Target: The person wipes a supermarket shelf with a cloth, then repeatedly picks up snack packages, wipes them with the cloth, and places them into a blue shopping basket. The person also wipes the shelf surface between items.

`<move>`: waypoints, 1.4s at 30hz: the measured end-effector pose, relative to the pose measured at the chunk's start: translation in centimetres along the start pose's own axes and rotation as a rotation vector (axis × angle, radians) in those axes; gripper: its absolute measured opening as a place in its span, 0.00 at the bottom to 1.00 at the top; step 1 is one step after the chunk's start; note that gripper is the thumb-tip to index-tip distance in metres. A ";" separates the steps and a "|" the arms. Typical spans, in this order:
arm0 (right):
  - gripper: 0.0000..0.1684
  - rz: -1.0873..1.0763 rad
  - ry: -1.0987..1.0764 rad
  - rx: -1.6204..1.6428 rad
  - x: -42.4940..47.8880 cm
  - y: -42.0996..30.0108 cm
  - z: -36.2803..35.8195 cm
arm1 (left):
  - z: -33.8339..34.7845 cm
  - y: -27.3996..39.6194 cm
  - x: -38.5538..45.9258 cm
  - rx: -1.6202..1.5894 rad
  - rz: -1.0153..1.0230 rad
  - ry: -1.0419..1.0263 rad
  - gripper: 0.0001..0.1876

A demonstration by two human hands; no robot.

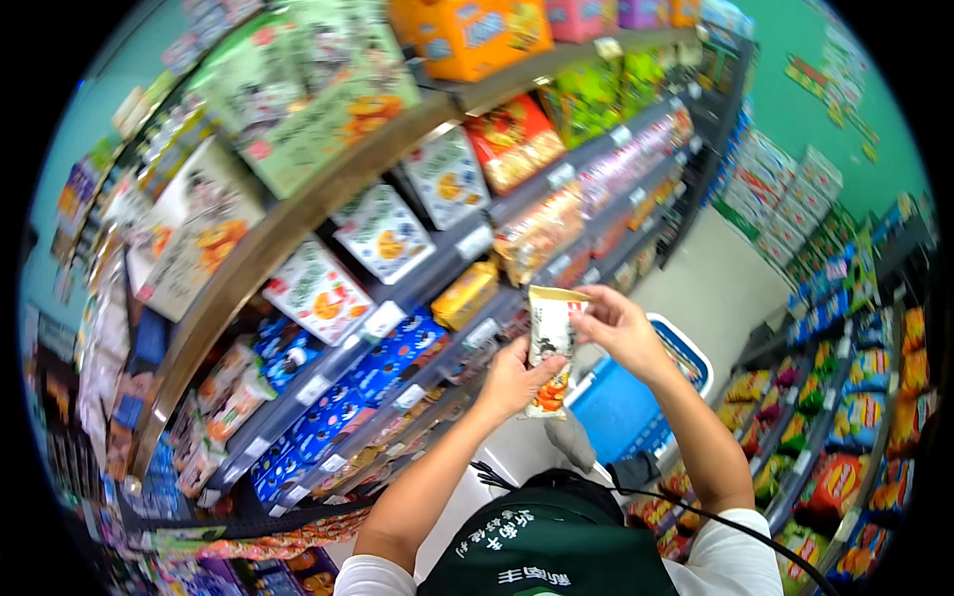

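A slim white snack packet (550, 328) with a gold top edge and a picture of orange-brown snacks is held upright in front of my chest. My left hand (518, 378) grips its lower part, thumb across the front. The fingertips of my right hand (613, 322) pinch its upper right edge. To the left, shelves hold white snack boxes (384, 235), a yellow packet (466, 296) and blue packages (358, 387). Beyond my hands on the floor stands a blue bin with a white rim (618, 410).
A curved shelf edge (298, 216) runs close on the left, with green boxes (335, 127) and an orange carton (477, 37) above. Shelves of bagged chips (857, 421) stand at the right. White cartons (782, 194) are stacked by the green wall. A black cable (715, 514) crosses my right arm.
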State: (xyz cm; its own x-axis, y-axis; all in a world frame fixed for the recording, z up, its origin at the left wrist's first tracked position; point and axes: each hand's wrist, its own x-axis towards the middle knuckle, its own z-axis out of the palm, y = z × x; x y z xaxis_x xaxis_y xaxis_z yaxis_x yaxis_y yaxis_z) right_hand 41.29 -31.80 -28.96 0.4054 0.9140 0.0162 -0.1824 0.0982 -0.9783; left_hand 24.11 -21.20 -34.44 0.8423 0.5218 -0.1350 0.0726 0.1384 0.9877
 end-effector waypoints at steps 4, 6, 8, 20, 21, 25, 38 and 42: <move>0.22 -0.040 -0.167 -0.145 1.0 -1.9 4.4 | -2.9 4.3 -2.7 0.177 0.077 0.096 0.16; 0.23 -0.031 -0.231 -0.208 1.5 -4.5 6.7 | -4.5 6.7 -4.0 0.217 0.138 0.122 0.17; 0.23 -0.106 -0.282 -0.224 1.6 -6.5 9.2 | -5.2 10.2 -5.6 0.304 0.238 0.179 0.19; 0.17 -0.639 -0.484 -0.316 7.3 -23.8 25.7 | -14.3 31.4 -13.4 0.616 0.612 0.566 0.20; 0.18 -0.710 -0.535 -0.233 8.4 -24.8 27.3 | -15.2 33.0 -13.6 0.698 0.644 0.644 0.20; 0.19 -0.860 -0.495 -0.389 11.2 -29.2 31.3 | -17.6 38.9 -14.8 0.836 0.683 0.786 0.20; 0.21 -0.832 -0.440 -0.402 20.8 -32.5 38.8 | -26.5 44.6 -12.1 0.961 0.779 0.928 0.25; 0.21 -0.792 -0.403 -0.471 24.5 -29.4 41.8 | -29.5 42.7 -13.2 1.171 0.721 1.105 0.32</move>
State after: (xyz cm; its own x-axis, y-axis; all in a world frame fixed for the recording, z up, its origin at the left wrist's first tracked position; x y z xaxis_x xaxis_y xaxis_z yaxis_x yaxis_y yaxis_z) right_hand 19.12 4.19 8.84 -0.0923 0.7267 0.6807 0.4167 0.6491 -0.6364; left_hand 0.32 2.69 7.18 0.1900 0.5432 0.8179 0.6106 -0.7177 0.3348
